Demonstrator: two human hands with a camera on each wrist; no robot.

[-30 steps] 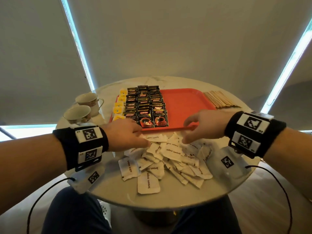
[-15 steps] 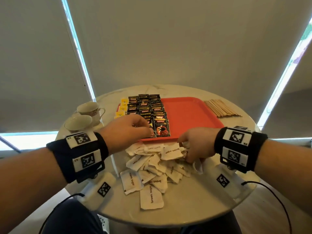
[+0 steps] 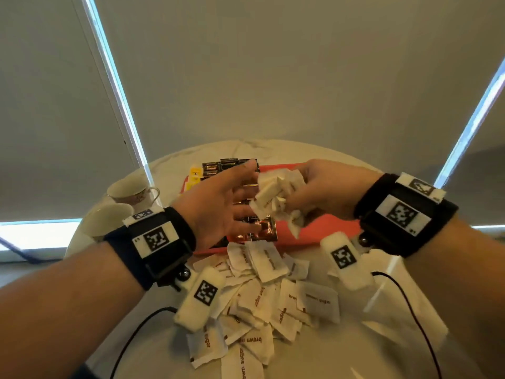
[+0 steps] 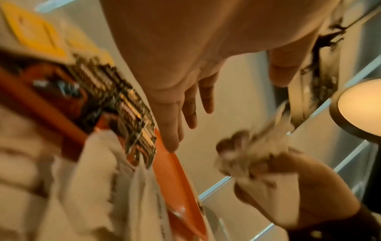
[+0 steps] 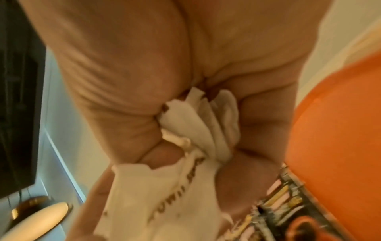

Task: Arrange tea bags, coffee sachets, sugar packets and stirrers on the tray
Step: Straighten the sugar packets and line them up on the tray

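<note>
My right hand grips a bunch of white brown-sugar packets above the orange-red tray. In the right wrist view the packets are crumpled inside the curled fingers. My left hand hovers open just left of the bunch, over the rows of dark coffee sachets; its fingers are straight and hold nothing. Yellow tea bags line the tray's left edge. A loose pile of sugar packets lies on the table in front of the tray. The stirrers are hidden.
Two teacups stand on the round white table to the left of the tray. The tray's right half is bare. Cables run from both wrist bands across the table's near edge.
Both hands have risen from the packet pile to above the tray. The right hand has gathered and lifted a bunch of sugar packets. The left hand has opened beside it.
</note>
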